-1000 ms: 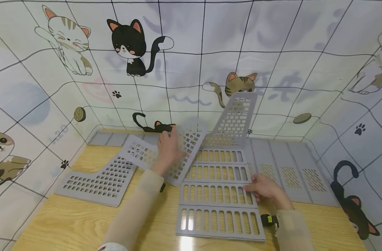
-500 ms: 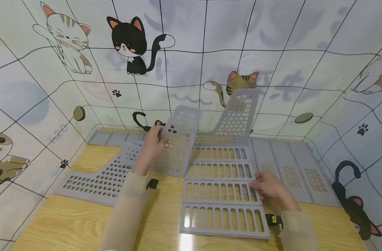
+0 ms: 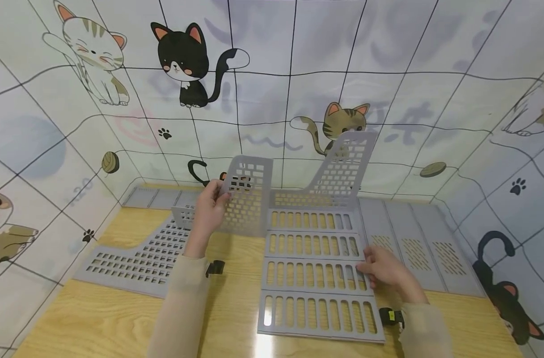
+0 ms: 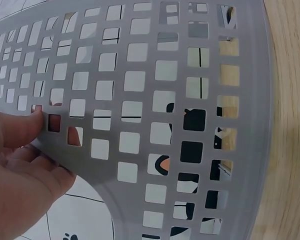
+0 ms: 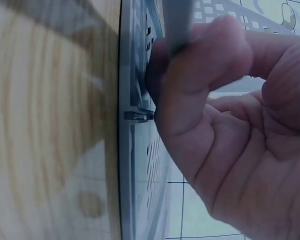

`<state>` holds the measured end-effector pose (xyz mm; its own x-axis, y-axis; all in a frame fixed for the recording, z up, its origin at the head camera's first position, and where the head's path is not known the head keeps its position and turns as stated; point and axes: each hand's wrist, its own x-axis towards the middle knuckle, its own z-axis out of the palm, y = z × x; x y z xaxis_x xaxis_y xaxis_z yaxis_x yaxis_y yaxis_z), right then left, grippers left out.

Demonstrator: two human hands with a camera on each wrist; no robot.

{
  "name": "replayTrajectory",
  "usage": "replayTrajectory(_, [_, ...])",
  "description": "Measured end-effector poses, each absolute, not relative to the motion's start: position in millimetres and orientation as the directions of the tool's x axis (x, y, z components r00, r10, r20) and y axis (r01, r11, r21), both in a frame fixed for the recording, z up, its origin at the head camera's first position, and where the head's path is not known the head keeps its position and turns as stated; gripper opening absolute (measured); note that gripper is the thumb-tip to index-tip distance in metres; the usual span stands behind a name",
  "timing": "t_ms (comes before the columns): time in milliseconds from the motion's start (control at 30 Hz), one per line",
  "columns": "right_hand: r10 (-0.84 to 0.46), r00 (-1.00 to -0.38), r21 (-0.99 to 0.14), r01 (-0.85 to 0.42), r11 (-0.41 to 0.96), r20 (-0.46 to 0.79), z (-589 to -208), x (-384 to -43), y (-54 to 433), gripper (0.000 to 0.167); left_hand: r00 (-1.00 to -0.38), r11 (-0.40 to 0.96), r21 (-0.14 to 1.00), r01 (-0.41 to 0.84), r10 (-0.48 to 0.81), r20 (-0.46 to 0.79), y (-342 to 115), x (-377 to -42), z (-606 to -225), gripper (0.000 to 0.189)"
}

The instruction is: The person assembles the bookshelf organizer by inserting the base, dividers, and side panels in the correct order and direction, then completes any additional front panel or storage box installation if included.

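Observation:
My left hand (image 3: 209, 206) pinches a grey perforated L-shaped panel (image 3: 267, 199) by its inner edge. The panel stands upright, its right end close to the slotted panel's back left corner. Whether they touch, I cannot tell. Seen from the left wrist, the thumb lies on the near face of this panel (image 4: 260, 120), with curled fingers behind. My right hand (image 3: 383, 268) grips the right edge of the grey slotted panel (image 3: 316, 293), which consists of several rows. In the right wrist view, thumb and bent index finger pinch a grey edge (image 5: 177, 20).
Another perforated L-shaped panel (image 3: 363, 164) stands upright behind the slotted rows. A similar one (image 3: 119, 283) lies flat at left on the wooden table (image 3: 236, 308). Solid grey sections (image 3: 415, 214) extend at right; more (image 3: 162, 199) lie along the back. A cat-print sheet (image 3: 272, 89) hangs behind.
My left hand has moved left and turned the perforated panel from leaning over the slotted panel's left side to standing upright. The right hand has shifted slightly right with the slotted panel.

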<state>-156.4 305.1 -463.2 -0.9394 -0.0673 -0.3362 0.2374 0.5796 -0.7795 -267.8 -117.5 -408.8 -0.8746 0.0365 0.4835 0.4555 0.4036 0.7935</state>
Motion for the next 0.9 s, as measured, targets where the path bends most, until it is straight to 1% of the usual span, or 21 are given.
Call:
replayTrajectory(67, [-0.062, -0.94, -0.778, 0.239, 0.581, -0.335, -462.3, -156.2, 305.3, 0.044, -0.86, 0.402, 0.782, 0.476, 0.026, 0.51, -116.0, -269.0, -409.1, 0.01])
replayTrajectory(133, [-0.056, -0.941, -0.778, 0.242, 0.579, -0.335, -461.4, -155.7, 305.0, 0.055, -0.85, 0.399, 0.777, 0.488, 0.012, 0.527, -114.3, -269.8, -409.7, 0.009])
replayTrajectory(567, [-0.05, -0.938, -0.761, 0.247, 0.6, -0.343, -461.2, -155.3, 303.4, 0.057, -0.843, 0.422, 0.779, 0.464, -0.061, 0.535, -107.8, -270.2, -412.8, 0.011])
replayTrajectory(900, [-0.067, -0.946, -0.76, 0.211, 0.615, -0.318, -460.6, -154.7, 304.3, 0.058, -0.844, 0.418, 0.782, 0.461, -0.065, 0.532, -101.5, -269.4, -413.5, 0.012])
